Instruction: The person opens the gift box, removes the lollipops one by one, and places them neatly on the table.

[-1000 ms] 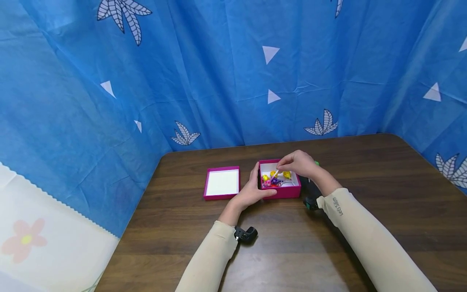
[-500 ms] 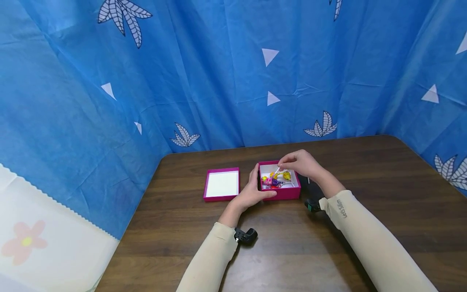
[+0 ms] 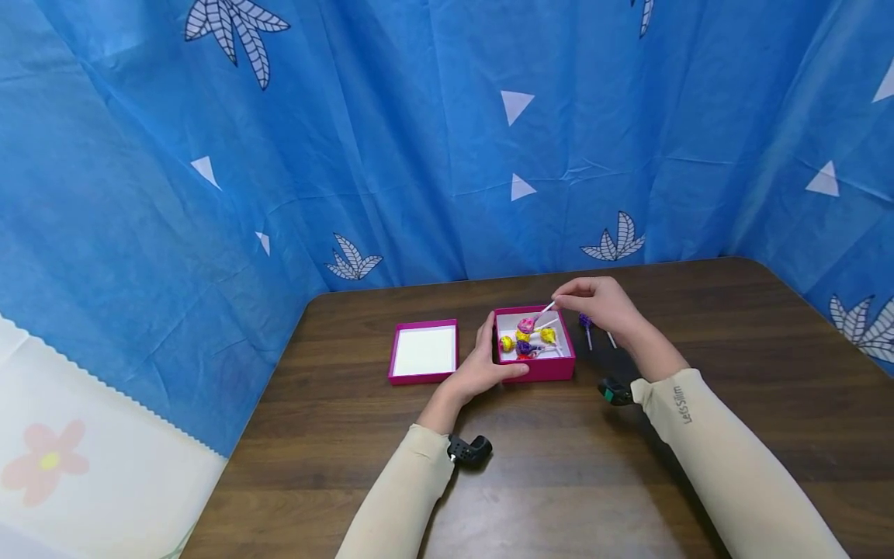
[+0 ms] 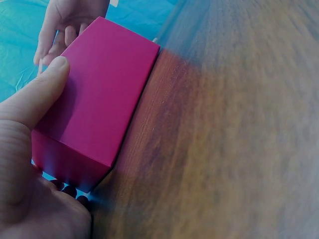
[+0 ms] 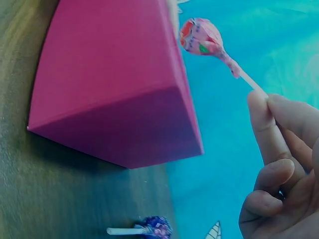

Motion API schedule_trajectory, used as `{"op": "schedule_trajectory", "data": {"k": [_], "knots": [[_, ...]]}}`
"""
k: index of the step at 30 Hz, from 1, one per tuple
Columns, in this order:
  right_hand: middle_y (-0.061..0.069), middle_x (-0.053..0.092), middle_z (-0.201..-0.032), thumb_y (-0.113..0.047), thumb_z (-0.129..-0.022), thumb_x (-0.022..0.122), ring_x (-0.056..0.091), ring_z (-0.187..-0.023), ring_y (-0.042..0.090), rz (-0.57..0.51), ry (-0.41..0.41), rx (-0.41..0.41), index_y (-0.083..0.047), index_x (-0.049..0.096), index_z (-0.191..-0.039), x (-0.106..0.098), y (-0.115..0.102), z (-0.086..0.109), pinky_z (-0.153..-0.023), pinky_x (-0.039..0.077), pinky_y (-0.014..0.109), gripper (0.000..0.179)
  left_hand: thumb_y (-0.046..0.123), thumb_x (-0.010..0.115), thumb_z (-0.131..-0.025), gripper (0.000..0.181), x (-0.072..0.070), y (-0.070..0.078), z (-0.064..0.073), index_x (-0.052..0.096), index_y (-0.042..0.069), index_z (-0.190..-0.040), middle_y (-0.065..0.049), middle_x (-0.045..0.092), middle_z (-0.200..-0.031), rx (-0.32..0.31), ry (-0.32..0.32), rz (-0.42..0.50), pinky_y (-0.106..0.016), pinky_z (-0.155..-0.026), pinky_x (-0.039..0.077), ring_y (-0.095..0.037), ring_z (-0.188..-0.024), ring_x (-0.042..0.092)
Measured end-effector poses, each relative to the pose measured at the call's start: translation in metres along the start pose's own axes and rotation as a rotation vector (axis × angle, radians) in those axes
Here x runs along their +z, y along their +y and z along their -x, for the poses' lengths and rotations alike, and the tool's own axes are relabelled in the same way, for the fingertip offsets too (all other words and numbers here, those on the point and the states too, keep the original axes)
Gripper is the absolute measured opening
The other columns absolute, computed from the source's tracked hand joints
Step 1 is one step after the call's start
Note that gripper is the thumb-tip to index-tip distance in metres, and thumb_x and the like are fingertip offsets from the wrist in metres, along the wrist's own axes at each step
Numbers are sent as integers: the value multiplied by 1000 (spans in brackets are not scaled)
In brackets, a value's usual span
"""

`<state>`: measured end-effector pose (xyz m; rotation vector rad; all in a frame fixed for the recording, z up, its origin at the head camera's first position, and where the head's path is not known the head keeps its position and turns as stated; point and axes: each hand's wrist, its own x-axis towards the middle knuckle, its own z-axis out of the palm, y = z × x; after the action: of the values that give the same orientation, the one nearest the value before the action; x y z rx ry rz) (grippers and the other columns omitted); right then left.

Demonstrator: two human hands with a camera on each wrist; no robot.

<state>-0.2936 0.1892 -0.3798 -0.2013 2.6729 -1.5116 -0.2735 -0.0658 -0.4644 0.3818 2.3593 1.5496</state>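
Observation:
My right hand (image 3: 604, 307) pinches the white stick of a pink-wrapped lollipop (image 5: 202, 37) between thumb and fingertips. In the head view the lollipop's head overlaps the inside of the magenta box (image 3: 548, 371); in the right wrist view it shows beside the box's top edge. My left hand (image 3: 480, 368) grips the box at its near left corner, thumb (image 4: 47, 87) along the front wall and fingers on the left side. Inside lie several lollipops, among them a yellow one (image 3: 548, 335) and a purple one (image 3: 524, 348).
A magenta lid (image 3: 426, 352) lies left of the box, white inside up. On the brown table (image 3: 531, 481), right of the box, are a purple lollipop (image 3: 585, 320) and another white stick (image 3: 611, 340), partly hidden by the right hand. A blue curtain (image 3: 433, 155) hangs behind.
My right hand has moved right and slightly up, lifting the pink lollipop from the others in the box. The lollipops on the table right of it have come into view. The left hand has stayed.

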Motion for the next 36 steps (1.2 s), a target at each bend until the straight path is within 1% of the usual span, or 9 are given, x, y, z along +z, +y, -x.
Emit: {"op": "schedule_trajectory", "data": {"k": [4,6,10,12,14,18,21,30,36], "knots": [[13,72,-116,-41,-95,67,55,-121,30,-72,52,-10,-7,68,-122,-10,0,7,-108,45,55,43,45,83,-76,120,0,0,0,-3,40,-159,0,9,-167,-4,5,7,-53,-116,38,-28,-148,26],[5,74,-110,-42,-95,66,56,-120,25,-93,83,-8,-7,68,-122,-16,1,10,-107,46,50,44,45,83,-76,120,0,-1,-1,-3,39,-160,0,9,-167,1,7,3,-54,-117,38,-28,-148,26],[-15,74,-97,-47,-94,66,59,-110,16,-122,155,13,-10,68,-121,-25,2,16,-93,51,33,46,44,83,-77,119,0,-1,0,-3,39,-159,-1,10,-167,5,6,5,-54,-117,37,-28,-147,27],[-21,73,-92,-48,-93,66,58,-107,13,-134,180,29,-12,69,-120,-29,4,20,-89,50,29,45,45,82,-77,119,0,-1,0,-3,40,-159,-1,10,-167,6,5,6,-53,-117,37,-28,-147,27],[-23,72,-90,-48,-93,66,58,-107,12,-156,196,45,-12,68,-120,-31,7,22,-92,49,31,45,45,82,-77,118,0,-1,0,-3,41,-159,-1,10,-167,0,5,9,-53,-117,38,-29,-147,27],[-24,71,-88,-50,-92,67,55,-109,13,-177,221,56,-7,66,-120,-34,14,28,-104,43,45,51,45,82,-77,118,1,-1,1,-3,40,-159,-2,11,-167,0,10,2,-54,-117,37,-29,-147,28],[-25,72,-87,-55,-90,66,55,-108,11,-171,232,57,-5,65,-120,-37,21,32,-105,40,45,58,46,82,-78,118,1,0,1,-3,38,-160,-2,10,-167,3,13,-1,-55,-118,35,-29,-147,27],[-28,70,-86,-52,-93,64,52,-100,7,-138,273,72,-5,63,-118,-46,39,42,-93,39,42,53,44,82,-78,118,0,0,0,-4,40,-159,-1,9,-168,-1,5,10,-55,-118,35,-29,-148,26],[-29,68,-85,-49,-94,64,52,-98,4,-139,312,71,-3,65,-115,-48,51,49,-88,38,35,51,44,82,-77,119,0,0,0,-3,40,-159,0,9,-168,3,7,1,-54,-118,35,-28,-148,26]]}}
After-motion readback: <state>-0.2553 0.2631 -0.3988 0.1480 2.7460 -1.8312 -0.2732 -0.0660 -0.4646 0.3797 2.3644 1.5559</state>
